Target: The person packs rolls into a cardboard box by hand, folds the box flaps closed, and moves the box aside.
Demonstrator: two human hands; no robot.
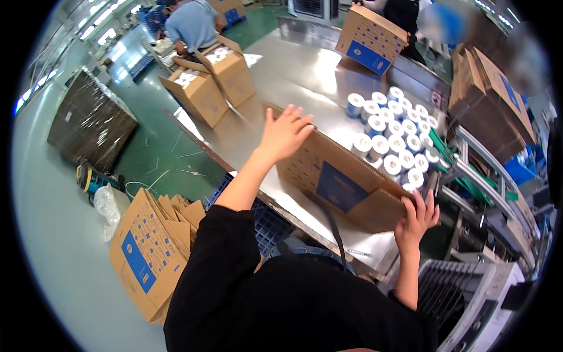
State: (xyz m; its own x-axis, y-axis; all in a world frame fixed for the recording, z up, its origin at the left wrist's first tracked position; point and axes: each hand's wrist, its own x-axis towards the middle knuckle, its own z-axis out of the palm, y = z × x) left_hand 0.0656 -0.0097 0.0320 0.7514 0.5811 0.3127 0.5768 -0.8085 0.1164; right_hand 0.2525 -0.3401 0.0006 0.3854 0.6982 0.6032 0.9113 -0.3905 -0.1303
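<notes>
A flattened-looking cardboard carton [305, 164] with a blue printed panel stands on its edge on the metal table in front of me, one end panel bent at an angle. At its upper left corner rests my left hand [285, 134], palm against the board and fingers stretched out past the top edge. My right hand [415, 220] touches the right end of the carton, its fingers spread and pointing up. Just beyond the carton, several white-topped rolls [396, 138] with blue sides stand in a cluster.
Open cartons [196, 97] holding white items stand at the table's left edge, near a person in blue [192, 26]. Across the table, another person holds a carton [370, 40]. Folded cartons [149, 252] lean at lower left. A metal frame [489, 176] borders the right side.
</notes>
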